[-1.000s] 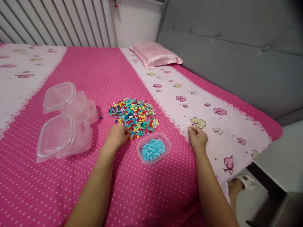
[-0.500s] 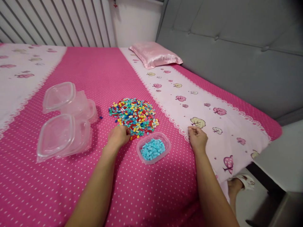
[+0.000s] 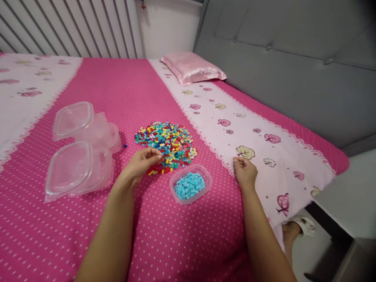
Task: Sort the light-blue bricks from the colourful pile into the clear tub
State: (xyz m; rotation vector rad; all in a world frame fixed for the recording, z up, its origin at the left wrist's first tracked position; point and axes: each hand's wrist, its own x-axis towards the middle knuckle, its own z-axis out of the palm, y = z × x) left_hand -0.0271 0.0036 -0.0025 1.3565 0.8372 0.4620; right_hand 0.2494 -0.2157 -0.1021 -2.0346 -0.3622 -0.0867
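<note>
A pile of small coloured bricks [image 3: 167, 141] lies on the pink dotted bedspread [image 3: 123, 94]. In front of it sits a clear plastic tub [image 3: 202, 188] holding several light blue bricks [image 3: 189, 185]. My left hand [image 3: 140, 163] is turned palm up at the pile's near left edge, fingers curled with their tips together; what they pinch is too small to see. My right hand [image 3: 245, 172] rests closed on the pale tree-printed strip [image 3: 258, 152], to the right of the tub.
Stacked clear plastic tubs and lids [image 3: 79, 150] lie to the left of the pile, with one stray blue brick [image 3: 125, 146] beside them. A pink satin pillow [image 3: 192, 67] lies at the grey padded headboard [image 3: 293, 58]. The bed's edge and a sandalled foot [image 3: 296, 229] are at lower right.
My left hand has lifted off the pile's near edge, drawn slightly left and turned palm up with the fingertips pinched. My right hand has stayed still.
</note>
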